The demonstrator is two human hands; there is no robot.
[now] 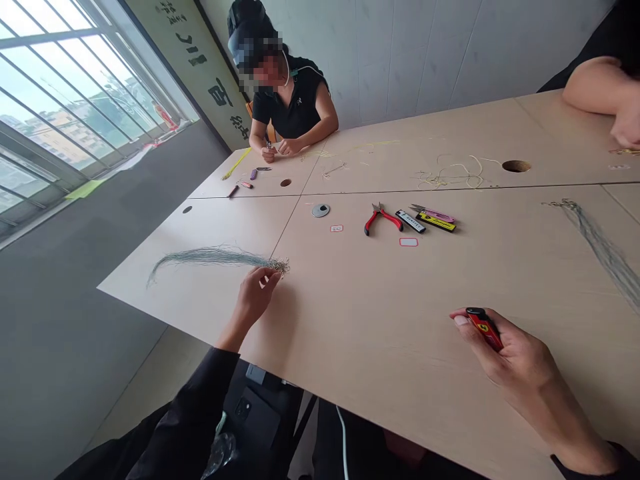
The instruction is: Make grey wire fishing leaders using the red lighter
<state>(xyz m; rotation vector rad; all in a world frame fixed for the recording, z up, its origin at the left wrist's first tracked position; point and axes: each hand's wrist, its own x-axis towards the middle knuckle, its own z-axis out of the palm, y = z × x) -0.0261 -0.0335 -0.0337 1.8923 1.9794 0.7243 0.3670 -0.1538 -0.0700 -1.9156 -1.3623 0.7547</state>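
Note:
My left hand [257,292] pinches at the knotted, metallic-looking end of a bundle of thin grey-green cords [215,255]. The loose strands fan out to the left across the table. How many strands the fingertips hold is too small to tell. In my right hand [520,360] is a red lighter [486,329] with a black top, gripped upright with the thumb near its upper end. No flame shows. A second bundle of grey cords [603,250] lies at the right side of the table, beyond my right hand.
Red-handled pliers [383,218], a white-and-black lighter [411,221], a yellow-and-black blade case [436,222] and pink-handled scissors [440,215] lie mid-table. Opposite sits a co-worker [293,100]; another person's arm [600,93] rests at far right. Yellow cord [457,175] lies near a table hole [516,166].

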